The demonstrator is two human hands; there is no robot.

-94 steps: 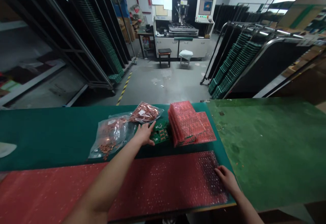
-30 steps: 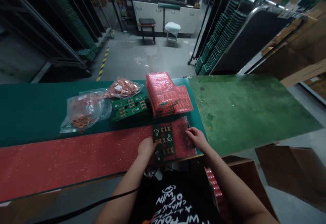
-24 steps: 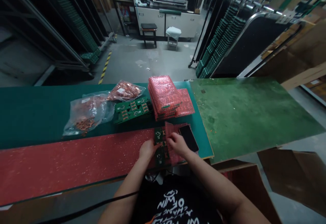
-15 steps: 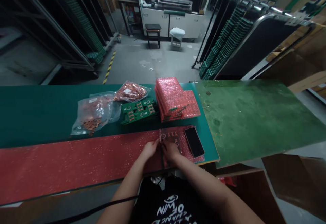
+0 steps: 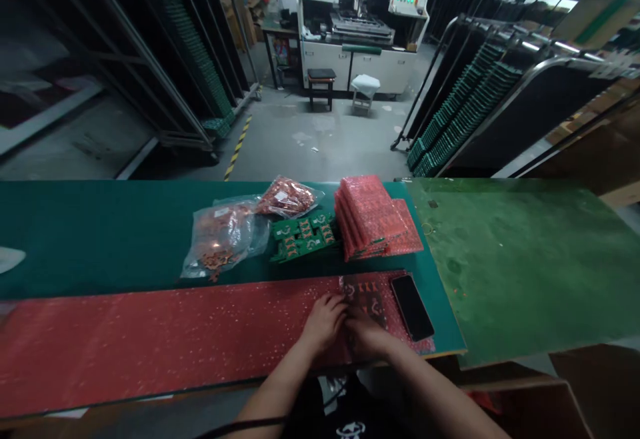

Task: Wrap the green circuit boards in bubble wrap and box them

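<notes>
Red bubble wrap (image 5: 150, 339) lies along the near edge of the counter (image 5: 100, 239), its right end folded over a green circuit board (image 5: 367, 299), and both the left hand (image 5: 325, 322) and right hand (image 5: 365, 338) press flat on that fold, fingers spread, gripping nothing. Just right of the fold lies a black phone (image 5: 411, 306); behind it sit a stack of wrapped boards (image 5: 373, 222), loose green boards (image 5: 305, 236) and two plastic bags (image 5: 225, 236).

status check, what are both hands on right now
Left hand and right hand side by side, pressing the red bubble wrap folded over a circuit board. Phone lies just right of them, apart.
</notes>
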